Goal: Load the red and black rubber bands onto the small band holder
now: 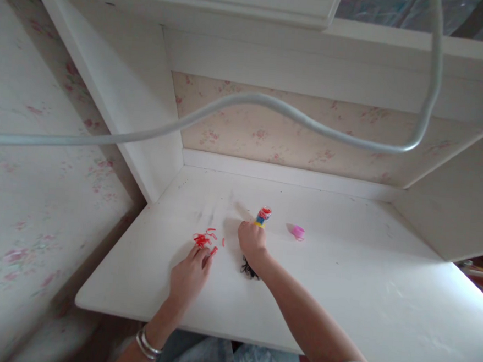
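Several small red bands [201,240] lie in a loose heap on the white desk. My left hand [192,268] is at the heap's near edge, fingers bent together, with a red piece by the thumb; what the fingertips pinch is too small to tell. My right hand [253,239] is closed round the lower part of a small clear container [263,215] with red, blue and yellow on it. Dark bands [249,269] lie under and beside my right wrist. Off to the right sits a pink ring-like piece [298,232].
A white desk [341,298] with raised side panels and a back ledge [291,176] surrounds the work. A pale cable [255,99] crosses the upper view. A shelf [242,54] overhangs the back.
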A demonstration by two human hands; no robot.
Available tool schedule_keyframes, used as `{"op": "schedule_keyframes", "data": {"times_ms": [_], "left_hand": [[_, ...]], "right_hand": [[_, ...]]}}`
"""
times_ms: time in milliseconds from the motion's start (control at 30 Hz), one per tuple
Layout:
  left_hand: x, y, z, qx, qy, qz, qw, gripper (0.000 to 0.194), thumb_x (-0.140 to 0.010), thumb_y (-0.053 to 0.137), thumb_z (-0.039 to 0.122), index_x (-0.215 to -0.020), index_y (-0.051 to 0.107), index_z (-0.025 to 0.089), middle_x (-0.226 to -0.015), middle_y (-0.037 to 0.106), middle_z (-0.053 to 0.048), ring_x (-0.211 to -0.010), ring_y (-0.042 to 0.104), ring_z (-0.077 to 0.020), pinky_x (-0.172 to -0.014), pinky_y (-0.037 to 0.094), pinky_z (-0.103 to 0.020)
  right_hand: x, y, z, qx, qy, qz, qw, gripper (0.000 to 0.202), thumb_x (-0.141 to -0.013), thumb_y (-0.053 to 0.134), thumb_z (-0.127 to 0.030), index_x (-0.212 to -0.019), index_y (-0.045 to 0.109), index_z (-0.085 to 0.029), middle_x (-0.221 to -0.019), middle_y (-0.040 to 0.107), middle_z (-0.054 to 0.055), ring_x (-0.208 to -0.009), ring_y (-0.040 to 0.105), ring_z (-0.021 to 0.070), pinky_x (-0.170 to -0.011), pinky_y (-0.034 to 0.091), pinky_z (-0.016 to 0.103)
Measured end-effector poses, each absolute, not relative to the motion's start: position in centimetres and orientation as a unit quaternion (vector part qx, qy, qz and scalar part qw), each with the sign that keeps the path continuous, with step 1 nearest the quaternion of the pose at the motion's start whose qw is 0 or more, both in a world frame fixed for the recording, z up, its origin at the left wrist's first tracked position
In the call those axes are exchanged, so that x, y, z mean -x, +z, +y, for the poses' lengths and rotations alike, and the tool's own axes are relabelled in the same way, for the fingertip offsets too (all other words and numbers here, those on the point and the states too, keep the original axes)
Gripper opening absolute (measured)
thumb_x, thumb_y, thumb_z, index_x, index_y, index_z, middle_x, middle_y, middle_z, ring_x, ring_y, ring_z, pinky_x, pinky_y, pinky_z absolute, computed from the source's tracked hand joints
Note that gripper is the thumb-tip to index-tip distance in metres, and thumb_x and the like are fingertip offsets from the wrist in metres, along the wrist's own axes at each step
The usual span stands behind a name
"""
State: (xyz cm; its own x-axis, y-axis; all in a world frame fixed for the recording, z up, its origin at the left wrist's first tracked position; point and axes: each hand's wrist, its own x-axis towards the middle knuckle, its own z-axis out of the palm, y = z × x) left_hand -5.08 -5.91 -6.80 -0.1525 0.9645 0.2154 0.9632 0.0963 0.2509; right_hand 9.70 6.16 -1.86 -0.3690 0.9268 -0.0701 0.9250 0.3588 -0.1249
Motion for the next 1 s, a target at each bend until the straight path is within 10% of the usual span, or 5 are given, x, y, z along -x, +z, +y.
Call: {"op": "schedule_keyframes", "data": {"times_ms": [467, 767, 1000], "left_hand": [[5.6, -8.3, -5.2, -0.67, 0.188, 0.717, -0.052, 0.024, -0.095, 0.04, 0.035, -0.098, 0.063, 0.027, -0.1, 0.069, 0.001, -0.069, 0.066, -0.0127, -0.053, 0.04, -0.024], [5.6, -8.5, -5.4, -0.654, 0.223, 0.722, -0.03, 0.018, -0.093, 0.045, 0.035, -0.098, 0.061, 0.026, -0.103, 0.068, 0.002, -0.07, 0.066, -0.0132, -0.056, 0.04, -0.024], [5.6, -8.2, -5.4, -0.661, 0.227, 0.715, -0.025, 0.02, -0.094, 0.043, 0.035, -0.097, 0.061, 0.026, -0.099, 0.069, 0.001, -0.071, 0.065, -0.014, -0.056, 0.04, -0.024]], "right_hand": [[-8.4, -0.2, 6.7, 0.545, 0.017, -0.836, -0.063, 0.021, -0.085, 0.052, -0.012, -0.098, 0.068, -0.009, -0.088, 0.069, 0.021, -0.085, 0.068, 0.0274, -0.067, 0.05, 0.033], [-16.7, 3.4, 7.3, 0.571, 0.282, -0.632, 0.441, 0.044, -0.084, 0.052, -0.053, -0.102, 0.07, -0.017, -0.056, 0.054, -0.002, -0.046, 0.04, 0.0086, -0.044, 0.028, 0.021], [-18.9, 2.9, 9.5, 0.606, 0.291, -0.632, 0.385, 0.037, -0.077, 0.059, -0.049, -0.095, 0.074, -0.02, -0.05, 0.044, -0.005, -0.045, 0.033, 0.0083, -0.044, 0.023, 0.022]]}}
